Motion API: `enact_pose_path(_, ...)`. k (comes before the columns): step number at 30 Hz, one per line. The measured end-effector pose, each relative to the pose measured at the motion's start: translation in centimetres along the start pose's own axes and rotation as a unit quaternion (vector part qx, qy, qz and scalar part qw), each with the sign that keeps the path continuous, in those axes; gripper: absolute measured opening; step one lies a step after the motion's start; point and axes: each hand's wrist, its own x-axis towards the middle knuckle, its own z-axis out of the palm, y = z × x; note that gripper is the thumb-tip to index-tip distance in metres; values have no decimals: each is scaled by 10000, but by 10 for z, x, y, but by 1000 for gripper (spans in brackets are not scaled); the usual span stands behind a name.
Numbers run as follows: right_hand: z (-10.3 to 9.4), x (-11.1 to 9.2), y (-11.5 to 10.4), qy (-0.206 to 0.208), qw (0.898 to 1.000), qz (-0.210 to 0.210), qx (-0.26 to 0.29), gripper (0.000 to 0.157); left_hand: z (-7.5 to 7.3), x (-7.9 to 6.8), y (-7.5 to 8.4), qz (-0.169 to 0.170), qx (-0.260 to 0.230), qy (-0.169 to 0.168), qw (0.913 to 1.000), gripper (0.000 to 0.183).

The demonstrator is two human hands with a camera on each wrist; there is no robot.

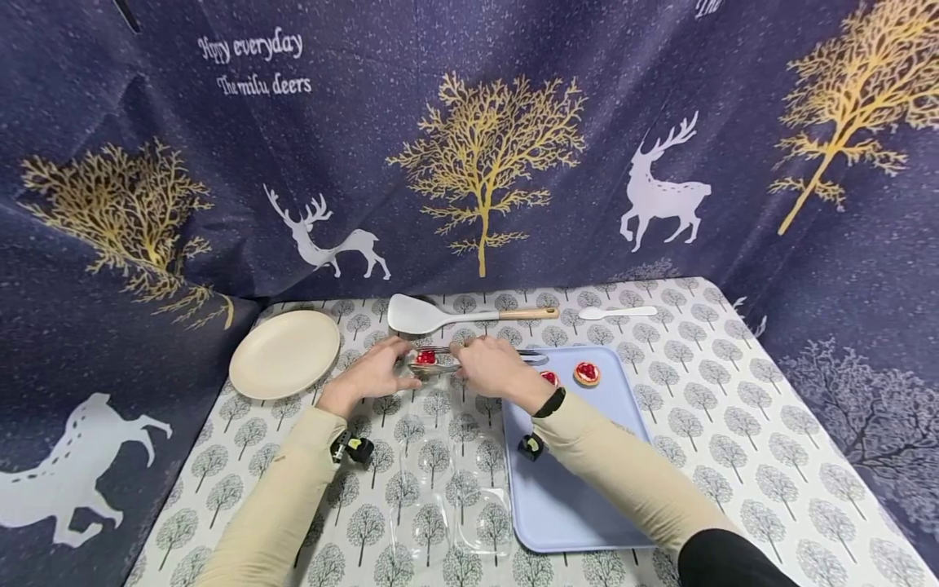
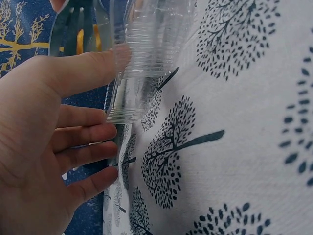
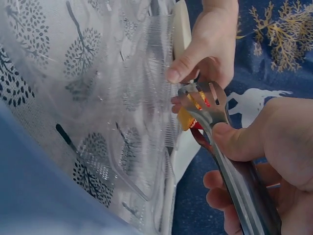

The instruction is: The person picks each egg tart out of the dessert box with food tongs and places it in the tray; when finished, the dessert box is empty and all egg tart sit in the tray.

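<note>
My right hand (image 1: 495,371) grips metal tongs (image 3: 234,166), thumb on the upper arm and fingers around the lower one. Between the slotted tips sits a small tart (image 1: 425,357) with red topping, its golden crust partly hidden by the metal. My left hand (image 1: 372,373) is just left of the tart, thumb and fingers spread apart. In the left wrist view its thumb overlaps the ridged wall of a clear plastic container (image 2: 146,68), and the fingertips lie right at the container's edge. That container stretches toward me across the tablecloth, divided into compartments.
A blue tray (image 1: 572,489) lies at right, bearing a tart (image 1: 587,374) and another tart (image 1: 549,378) partly behind my right wrist. A cream plate (image 1: 286,355) sits at left. Along the back are a white spatula (image 1: 414,315) with wooden handle and a small white spoon (image 1: 616,312).
</note>
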Motion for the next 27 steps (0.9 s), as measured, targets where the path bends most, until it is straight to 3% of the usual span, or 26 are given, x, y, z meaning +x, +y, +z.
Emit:
enact_pose_path(8, -8, -11, 10, 21, 9994, 21, 349, 59, 1, 0, 0, -160, -36, -104, 9998, 85)
enact_pose_path(17, -13, -28, 25, 304, 9995, 39, 78, 62, 0, 1, 0, -24, 35, -56, 10000, 84)
enact_pose_path(27, -12, -49, 44, 611, 9973, 168, 362, 47, 0, 1, 1, -66, -44, -72, 9999, 84)
